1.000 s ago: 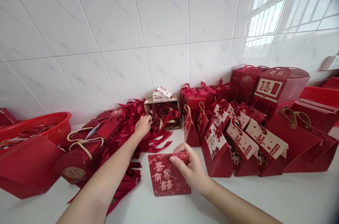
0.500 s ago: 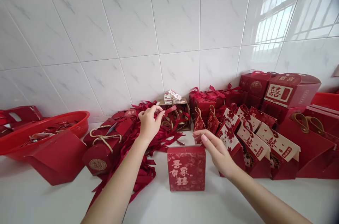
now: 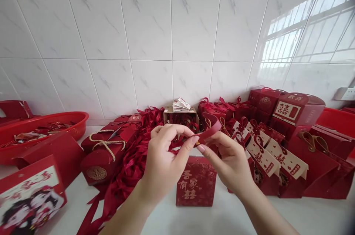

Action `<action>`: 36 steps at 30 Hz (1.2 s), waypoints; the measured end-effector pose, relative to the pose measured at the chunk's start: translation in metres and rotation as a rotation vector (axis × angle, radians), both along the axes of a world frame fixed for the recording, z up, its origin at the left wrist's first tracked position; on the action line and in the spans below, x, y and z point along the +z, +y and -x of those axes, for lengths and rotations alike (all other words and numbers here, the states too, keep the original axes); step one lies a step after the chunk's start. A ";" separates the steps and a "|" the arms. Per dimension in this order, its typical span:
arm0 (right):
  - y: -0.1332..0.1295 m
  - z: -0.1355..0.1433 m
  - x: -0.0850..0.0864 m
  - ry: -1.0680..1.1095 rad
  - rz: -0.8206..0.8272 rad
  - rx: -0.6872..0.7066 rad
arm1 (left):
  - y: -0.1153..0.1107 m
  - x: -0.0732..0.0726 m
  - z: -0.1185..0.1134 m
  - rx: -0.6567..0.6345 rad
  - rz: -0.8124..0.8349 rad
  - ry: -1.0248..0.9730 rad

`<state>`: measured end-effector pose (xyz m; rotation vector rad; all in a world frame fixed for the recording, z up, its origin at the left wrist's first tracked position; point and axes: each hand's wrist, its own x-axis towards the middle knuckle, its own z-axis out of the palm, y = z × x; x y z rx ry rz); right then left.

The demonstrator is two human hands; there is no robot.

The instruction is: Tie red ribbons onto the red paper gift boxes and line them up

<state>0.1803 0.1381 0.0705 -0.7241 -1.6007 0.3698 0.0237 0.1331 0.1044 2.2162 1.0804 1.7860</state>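
A dark red strap (image 3: pixel 210 131) is curved into a loop between my two hands, with a small gold stud (image 3: pixel 197 143) at its lower end. My left hand (image 3: pixel 168 157) pinches this end between thumb and fingers. Gripping the strap from the other side, my right hand (image 3: pixel 229 157) has its thumb close to the stud. Just below and behind my fingers, a red gift box (image 3: pixel 196 187) with pale Chinese characters stands upright on the white table. My hands partly cover its top edge.
Behind are a cardboard box (image 3: pixel 167 116) of straps and a heap of red ribbon (image 3: pixel 133 164). Finished-looking gift bags (image 3: pixel 262 157) and stacked boxes (image 3: pixel 301 111) fill the right. At left are a red basin (image 3: pixel 80 122), a rope-tied box (image 3: pixel 95 168) and a cartoon-printed box (image 3: pixel 36 198).
My left hand has brought the strap from the cardboard box back toward me. My right hand has left the gift box's top and taken hold of the strap too. The view has shifted slightly.
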 end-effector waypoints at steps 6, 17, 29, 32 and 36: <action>-0.016 -0.005 -0.003 0.080 -0.097 0.133 | -0.015 0.001 0.003 -0.132 -0.011 0.035; -0.021 -0.032 0.004 -0.183 -0.273 0.330 | -0.024 0.004 0.019 -0.351 0.204 0.113; -0.020 -0.032 0.008 -0.393 -0.474 0.221 | -0.025 0.015 0.024 -0.486 0.295 0.522; -0.021 -0.031 0.008 -0.446 -0.499 0.208 | -0.023 0.016 0.026 -0.478 0.321 0.560; -0.022 -0.030 0.008 -0.491 -0.503 0.216 | -0.022 0.016 0.030 -0.476 0.336 0.592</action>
